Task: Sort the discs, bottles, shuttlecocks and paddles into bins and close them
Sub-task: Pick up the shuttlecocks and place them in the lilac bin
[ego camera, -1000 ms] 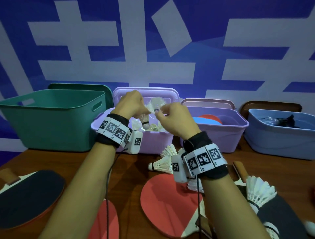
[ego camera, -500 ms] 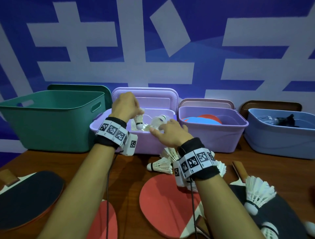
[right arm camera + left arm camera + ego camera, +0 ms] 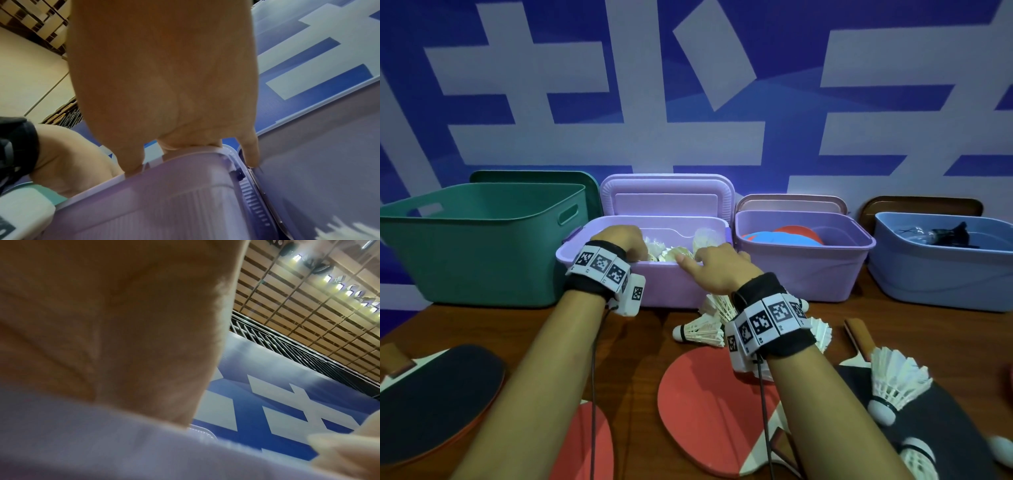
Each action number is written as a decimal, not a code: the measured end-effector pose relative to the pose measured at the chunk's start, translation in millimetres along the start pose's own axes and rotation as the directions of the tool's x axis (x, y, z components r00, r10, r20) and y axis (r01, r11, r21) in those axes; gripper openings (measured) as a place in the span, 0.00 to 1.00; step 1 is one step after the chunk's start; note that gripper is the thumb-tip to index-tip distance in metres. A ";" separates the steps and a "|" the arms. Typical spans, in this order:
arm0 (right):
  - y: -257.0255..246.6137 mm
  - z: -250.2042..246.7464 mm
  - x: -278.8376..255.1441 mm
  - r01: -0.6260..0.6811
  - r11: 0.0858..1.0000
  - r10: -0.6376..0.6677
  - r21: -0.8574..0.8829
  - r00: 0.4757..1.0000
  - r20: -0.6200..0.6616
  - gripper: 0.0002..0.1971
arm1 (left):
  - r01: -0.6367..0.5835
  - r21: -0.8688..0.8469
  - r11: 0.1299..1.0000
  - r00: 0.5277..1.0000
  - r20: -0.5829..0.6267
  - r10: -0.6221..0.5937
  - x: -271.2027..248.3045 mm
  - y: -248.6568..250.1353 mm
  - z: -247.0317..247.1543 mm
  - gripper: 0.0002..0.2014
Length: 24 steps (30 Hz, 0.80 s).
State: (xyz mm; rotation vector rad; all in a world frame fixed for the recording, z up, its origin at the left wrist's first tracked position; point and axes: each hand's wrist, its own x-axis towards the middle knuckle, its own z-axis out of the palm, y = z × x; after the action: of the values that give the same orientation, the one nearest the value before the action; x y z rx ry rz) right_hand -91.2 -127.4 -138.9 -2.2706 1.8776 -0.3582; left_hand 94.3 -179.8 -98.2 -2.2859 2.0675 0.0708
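Note:
The open lilac bin (image 3: 654,284) at the back middle holds several white shuttlecocks (image 3: 674,253). My left hand (image 3: 619,243) hangs over its front left rim with the fingers dipped inside and hidden. In the left wrist view only my left palm (image 3: 102,321) and the bin's rim (image 3: 102,451) show. My right hand (image 3: 715,267) rests on the front rim with relaxed fingers (image 3: 131,162) touching the lilac bin's edge (image 3: 164,194) and holds nothing. More shuttlecocks (image 3: 700,330) (image 3: 897,380) lie on the table, with a red paddle (image 3: 698,404) under my right wrist.
A green bin (image 3: 482,246) stands at the left. Right of the lilac bin are a second lilac bin (image 3: 804,270) with discs (image 3: 780,236) and a blue bin (image 3: 941,274) with bottles (image 3: 935,234). Black paddles (image 3: 438,394) (image 3: 945,428) and another red paddle (image 3: 589,442) lie in front. Lids lean behind the bins.
Both hands came down from above the lilac bin to its front rim. The shuttlecocks they held up a second ago are no longer seen in them.

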 end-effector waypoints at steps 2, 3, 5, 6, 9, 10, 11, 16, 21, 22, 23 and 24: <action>-1.3 -1.3 -0.9 0.021 1.000 -0.021 0.011 1.000 -0.010 0.34 | 0.007 -0.050 0.999 1.000 0.005 -0.007 1.4 1.3 -4.6 0.15; -1.7 -2.9 -1.7 0.030 0.999 -0.030 0.022 0.999 -0.018 0.33 | -0.004 -0.070 0.998 1.000 -0.007 0.004 0.6 2.7 -7.2 0.15; -2.9 -8.7 -4.7 0.042 0.999 -0.041 0.026 0.999 -0.030 0.30 | -0.027 -0.092 0.995 0.997 -0.071 0.020 -3.5 7.9 -12.9 0.13; -3.9 -12.9 -6.9 0.045 0.999 -0.045 0.012 0.998 -0.038 0.29 | -0.045 -0.102 0.994 0.992 -0.125 0.032 -5.8 11.3 -16.4 0.13; -5.1 -35.2 -18.5 0.039 0.998 -0.043 -0.059 0.996 -0.073 0.27 | -0.162 -0.170 0.972 0.940 -0.327 0.099 -19.0 28.5 -29.3 0.14; -3.2 -45.7 -22.9 0.028 0.998 -0.033 -0.065 0.997 -0.076 0.26 | -0.224 -0.188 0.956 0.908 -0.396 0.135 -26.1 36.8 -33.2 0.15; -0.6 -57.8 -29.0 0.013 0.998 -0.017 -0.059 0.997 -0.076 0.25 | -0.287 -0.203 0.936 0.876 -0.452 0.171 -35.3 46.4 -36.3 0.15; 16.5 -122.0 -85.9 -0.066 0.994 0.057 -0.082 0.993 -0.106 0.20 | -0.570 -0.171 0.804 0.778 -0.429 0.459 -80.1 96.8 -30.3 0.17; 28.8 -122.9 -112.2 -0.089 0.972 0.111 -0.215 0.990 0.090 0.23 | -0.673 -0.007 0.739 0.738 -0.061 0.672 -85.0 115.0 -9.4 0.05; 31.9 -114.2 -111.8 -0.074 0.970 0.118 -0.233 0.976 0.182 0.23 | -0.683 0.002 0.730 0.730 0.018 0.683 -84.9 115.1 -6.5 0.06; 34.7 -104.8 -111.0 -0.062 0.971 0.125 -0.231 0.955 0.268 0.22 | -0.688 0.000 0.725 0.723 0.084 0.686 -84.9 114.9 -4.5 0.07; 37.4 -96.4 -110.0 -0.059 0.975 0.130 -0.212 0.933 0.336 0.21 | -0.690 0.004 0.724 0.717 0.134 0.684 -85.3 114.7 -3.1 0.08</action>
State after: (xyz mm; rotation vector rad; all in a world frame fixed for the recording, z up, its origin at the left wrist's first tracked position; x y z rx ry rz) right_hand -174.0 -24.6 -65.5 -2.1696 1.8926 0.2447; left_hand -28.4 -106.8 -90.4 -1.3036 2.6760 0.1786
